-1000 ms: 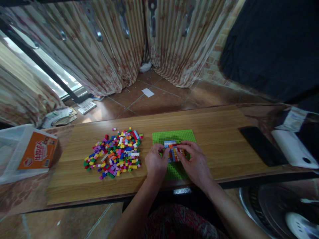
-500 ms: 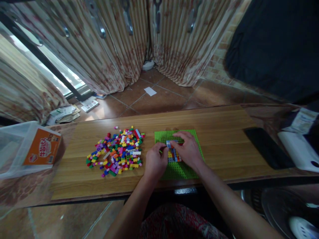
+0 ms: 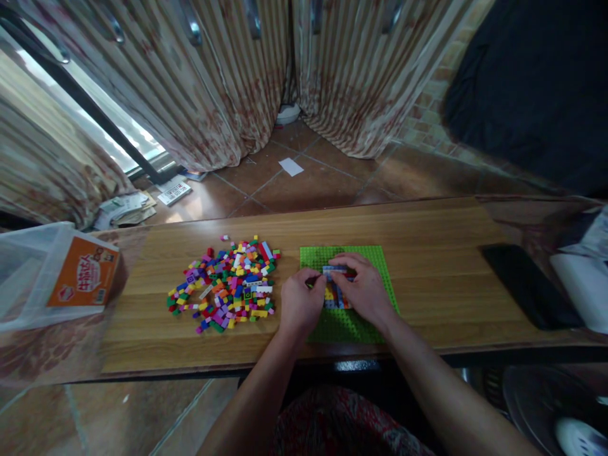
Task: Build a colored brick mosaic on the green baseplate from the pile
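Green baseplate [image 3: 349, 328] near the table's front edge [image 3: 190, 367], bricks [image 3: 332, 299] between my curled left hand [image 3: 303, 303] and right hand [image 3: 367, 290], any pinch unclear.

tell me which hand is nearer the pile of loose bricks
The left hand: it overlaps the green board on the side facing the loose bricks, while the right hand is farther right.

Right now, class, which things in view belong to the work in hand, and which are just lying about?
Seemingly part of the work:
- green studded baseplate
- toy-brick build on it, at the fingertips of the left hand and right hand
- pile of loose toy bricks

Seemingly just lying about:
- black flat object
- white sheet on the floor
- stacked papers
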### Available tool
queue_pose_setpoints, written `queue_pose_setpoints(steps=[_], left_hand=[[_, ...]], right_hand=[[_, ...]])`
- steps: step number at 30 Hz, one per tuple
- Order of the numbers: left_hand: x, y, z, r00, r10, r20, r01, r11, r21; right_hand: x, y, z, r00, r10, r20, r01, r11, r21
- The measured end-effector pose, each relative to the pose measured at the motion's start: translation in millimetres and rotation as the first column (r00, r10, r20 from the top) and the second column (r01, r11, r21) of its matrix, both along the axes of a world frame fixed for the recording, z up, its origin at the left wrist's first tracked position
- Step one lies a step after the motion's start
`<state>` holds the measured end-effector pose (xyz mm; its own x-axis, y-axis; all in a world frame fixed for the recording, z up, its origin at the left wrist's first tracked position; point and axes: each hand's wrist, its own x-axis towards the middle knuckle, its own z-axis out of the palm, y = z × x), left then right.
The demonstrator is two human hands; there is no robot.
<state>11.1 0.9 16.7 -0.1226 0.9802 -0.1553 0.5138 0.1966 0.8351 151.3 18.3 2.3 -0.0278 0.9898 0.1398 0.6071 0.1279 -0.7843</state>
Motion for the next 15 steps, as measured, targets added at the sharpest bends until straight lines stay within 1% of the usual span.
queue_pose_setpoints(steps=[5, 10, 12, 15], left_hand=[[-1, 4, -4.9, 0.999, 0.016, 0.042, -0.015, 1.000, -0.024], [-1, 6, -1.0, 0.999, -0.006, -0.034, 0.004, 0.998, -0.056], [0, 3, 2.9, 0.998, -0.003, -0.060, 0.000, 0.999, -0.052], [2, -13, 5.9, 0.997, 0.010, -0.070, -0.010, 1.000, 0.011]], right_hand=[[2, 3, -4, 0.998, 0.016, -0.057, -0.018, 1.000, -0.019], [2, 3, -3, 0.997, 0.048, -0.063, -0.049, 0.999, -0.020], [4, 2, -2, 0.996, 0.069, -0.060, -0.070, 0.997, -0.015], [5, 1, -3, 0.996, 0.083, -0.040, -0.082, 0.997, 0.014]])
